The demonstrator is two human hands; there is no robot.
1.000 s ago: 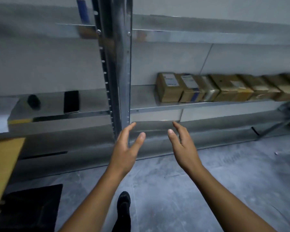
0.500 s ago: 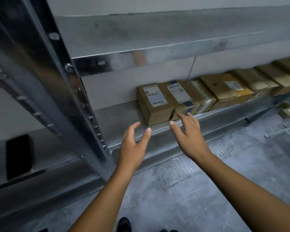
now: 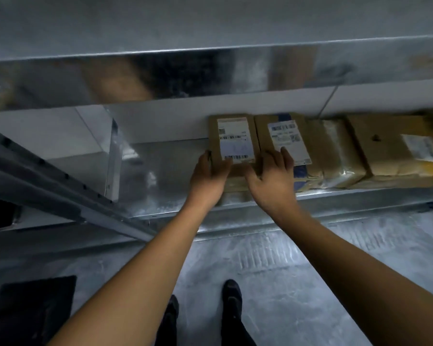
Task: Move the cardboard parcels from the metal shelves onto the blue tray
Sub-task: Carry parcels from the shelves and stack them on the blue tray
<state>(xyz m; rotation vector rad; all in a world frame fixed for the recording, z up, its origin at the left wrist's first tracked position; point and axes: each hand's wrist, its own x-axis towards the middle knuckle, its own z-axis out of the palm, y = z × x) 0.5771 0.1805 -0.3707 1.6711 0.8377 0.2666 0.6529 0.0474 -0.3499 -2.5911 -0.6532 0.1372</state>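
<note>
On the shelf [image 3: 165, 171], the left hand [image 3: 208, 176] gripped the near left corner of the end parcel [image 3: 231, 136], fingers curled round its side. That parcel stood at the left end of a row along the shelf's back edge. The right hand [image 3: 270, 181] pressed its near right corner, fingers fairly straight, reaching onto the second parcel [image 3: 283, 136] touching it.

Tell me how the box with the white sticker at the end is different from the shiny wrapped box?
The plain brown cardboard parcel with a white label is bare card; the brown parcel in shiny clear wrap glints and shows no label. The labelled one has the left hand and right hand on it; nobody touches the wrapped one. Both sit on the grey metal shelf.
</note>
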